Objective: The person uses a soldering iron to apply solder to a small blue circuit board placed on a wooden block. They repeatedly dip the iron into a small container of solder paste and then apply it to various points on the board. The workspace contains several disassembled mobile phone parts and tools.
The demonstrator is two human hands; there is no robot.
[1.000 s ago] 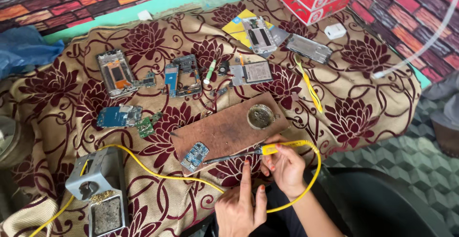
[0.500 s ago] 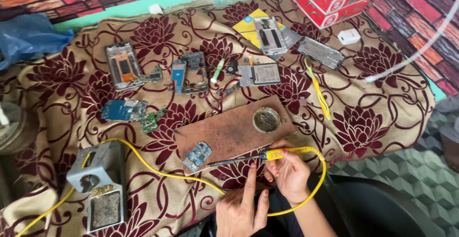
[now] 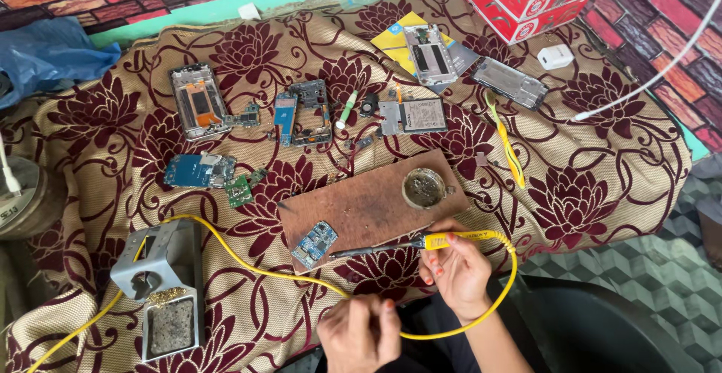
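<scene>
The right hand (image 3: 456,268) holds a yellow-handled soldering iron (image 3: 410,245); its grip is closed around the handle, and the dark metal tip lies low over the brown wooden board (image 3: 372,200), pointing toward the small blue circuit board (image 3: 314,244) that sits at the board's near left corner. The tip seems to end just beside this circuit board, but I cannot tell if it really touches it. The left hand (image 3: 359,332) is nearer to the person than the wooden board, with the fingers curled into a loose fist close to the yellow cable (image 3: 248,256). Whether it pinches something thin, such as solder wire, the picture does not show.

As a judgement, the soldering on the blue circuit board is about to begin or only just going on: no smoke or fresh joint can be seen, and the left hand is not yet brought up to the board. A round tin of flux or paste (image 3: 424,187) stands open on the far right part of the wooden board. The iron stand with its sponge tray (image 3: 167,298) is well to the left of the board. Beyond the board, several opened phone frames (image 3: 198,101) and loose parts lie spread on the flowered cloth (image 3: 587,170), still not assembled, so much of the repair seems left to do.
</scene>
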